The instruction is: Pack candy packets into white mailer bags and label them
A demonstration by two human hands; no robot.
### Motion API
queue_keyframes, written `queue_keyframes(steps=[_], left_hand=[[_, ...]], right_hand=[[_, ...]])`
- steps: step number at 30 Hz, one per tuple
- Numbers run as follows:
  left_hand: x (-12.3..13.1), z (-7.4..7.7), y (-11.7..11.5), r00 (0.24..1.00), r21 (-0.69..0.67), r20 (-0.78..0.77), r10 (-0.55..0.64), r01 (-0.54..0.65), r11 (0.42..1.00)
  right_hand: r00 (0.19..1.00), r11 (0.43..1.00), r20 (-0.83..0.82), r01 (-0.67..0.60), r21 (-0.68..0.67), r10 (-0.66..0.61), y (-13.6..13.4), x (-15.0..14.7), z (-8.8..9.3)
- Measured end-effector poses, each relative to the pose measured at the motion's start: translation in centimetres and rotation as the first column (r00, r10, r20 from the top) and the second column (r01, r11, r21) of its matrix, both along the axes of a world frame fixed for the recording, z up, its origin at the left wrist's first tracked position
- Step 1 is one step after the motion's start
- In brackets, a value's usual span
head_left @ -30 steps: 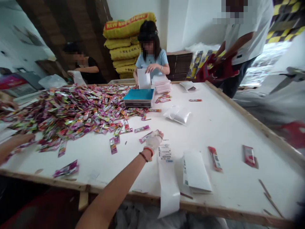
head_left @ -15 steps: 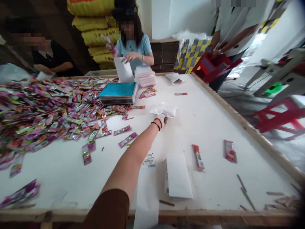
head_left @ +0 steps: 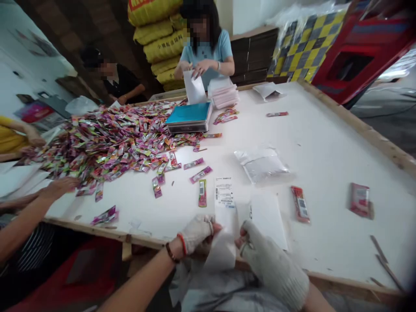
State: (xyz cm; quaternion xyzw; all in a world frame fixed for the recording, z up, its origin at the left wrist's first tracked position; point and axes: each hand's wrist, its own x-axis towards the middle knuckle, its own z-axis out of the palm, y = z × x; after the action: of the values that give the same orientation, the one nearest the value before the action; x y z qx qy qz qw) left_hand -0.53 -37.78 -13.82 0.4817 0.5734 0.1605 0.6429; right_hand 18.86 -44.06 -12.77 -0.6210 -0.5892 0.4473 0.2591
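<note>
Left hand [head_left: 196, 232]: gloved fingers pinching label strip [head_left: 224, 225]
Right hand [head_left: 266, 255]: fingers gripping strip's 3 o'clock edge
Desk [head_left: 325, 143]: clear pouch [head_left: 261, 164] at 1 o'clock

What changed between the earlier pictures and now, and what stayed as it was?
The left hand came back from the clear bag, letting it go, and now pinches the label strip with the right hand at the table's near edge. The packet pile and scale stayed.

Bare tabletop [head_left: 328, 143] beyond clear bag [head_left: 261, 163]; sachet heap [head_left: 107, 141] crowding left.
</note>
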Motion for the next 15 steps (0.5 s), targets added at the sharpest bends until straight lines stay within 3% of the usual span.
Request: queue_keyframes(steps=[4,5,7,9,11,12,13,15], left_hand=[[-0.5,2.5,-2.9,0.913,0.161,0.283,-0.293,0.256,0.953],[-0.7,3.1,-3.0,0.890,0.201,0.283,-0.357,0.309,0.930],[-0.9,3.9,-2.6,0.905,0.270,0.233,-0.355,0.291,0.918],[-0.6,4.0,-1.7,0.942,0.261,0.257,-0.216,0.148,0.954],[0.1,3.6,-0.8,0.916,0.083,0.402,0.022,-0.060,0.995],[0.5,3.5,-0.5,0.865,-0.046,0.478,0.154,-0.151,0.988],[0.9,3.4,-0.3,0.801,-0.171,0.532,0.276,-0.218,0.961],[1.7,3.3,-0.5,0.728,-0.301,0.561,0.394,-0.264,0.916]], right_hand=[[0.976,0.978,-0.083,0.205,0.037,-0.201,2.0,-1.1,-0.3],[0.969,0.972,-0.099,0.233,0.039,-0.228,1.9,-1.3,-0.2],[0.962,0.969,-0.141,0.243,0.035,-0.236,1.0,-1.8,0.0],[0.964,0.983,-0.196,0.180,-0.016,-0.180,-0.9,-2.0,-0.2],[0.977,0.994,-0.191,0.080,-0.077,-0.094,-3.0,-1.6,-0.6],[0.988,0.996,-0.147,0.039,-0.086,-0.051,-3.8,-1.1,-0.7],[0.997,0.998,-0.071,0.019,-0.053,-0.023,-4.4,-0.6,-0.6],[0.992,0.982,0.126,0.004,0.187,-0.028,-4.5,0.4,0.4]])
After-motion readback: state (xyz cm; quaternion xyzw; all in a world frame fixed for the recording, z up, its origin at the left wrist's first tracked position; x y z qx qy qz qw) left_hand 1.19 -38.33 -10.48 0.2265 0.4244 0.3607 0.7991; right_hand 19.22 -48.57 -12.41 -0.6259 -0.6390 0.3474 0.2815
